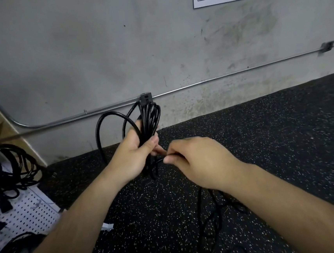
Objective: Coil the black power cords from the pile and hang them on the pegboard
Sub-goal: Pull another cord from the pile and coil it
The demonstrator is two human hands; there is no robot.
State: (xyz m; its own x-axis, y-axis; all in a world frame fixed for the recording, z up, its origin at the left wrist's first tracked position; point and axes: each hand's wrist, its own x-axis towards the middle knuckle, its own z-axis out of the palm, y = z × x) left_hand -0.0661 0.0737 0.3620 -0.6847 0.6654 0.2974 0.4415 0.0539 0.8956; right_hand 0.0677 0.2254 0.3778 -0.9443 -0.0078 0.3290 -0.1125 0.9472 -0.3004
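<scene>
**Over the floor (265, 137), power cord (149, 115) bundled and gripped**

On the head view I see the left hand (132, 156) clenched round the folded black bundle, held upright before the grey wall (93, 51), plug (146, 97) at the top. The right hand (198, 160) pinches one strand just beside the left thumb. Loose cords (211, 214) trail on the floor under the right forearm. Far left, coiled cords (6, 166) hang on the white pegboard (27, 211).

L hand (132, 156) near centre, fingers + thumb wrapped round coiled power cord (150, 117), held upright. R hand (200, 160) at its 3 o'clock, knuckles up, thumb + forefinger pinching a strand. Forearms (73, 227) bare, entering from 7 & 5 o'clock.
</scene>
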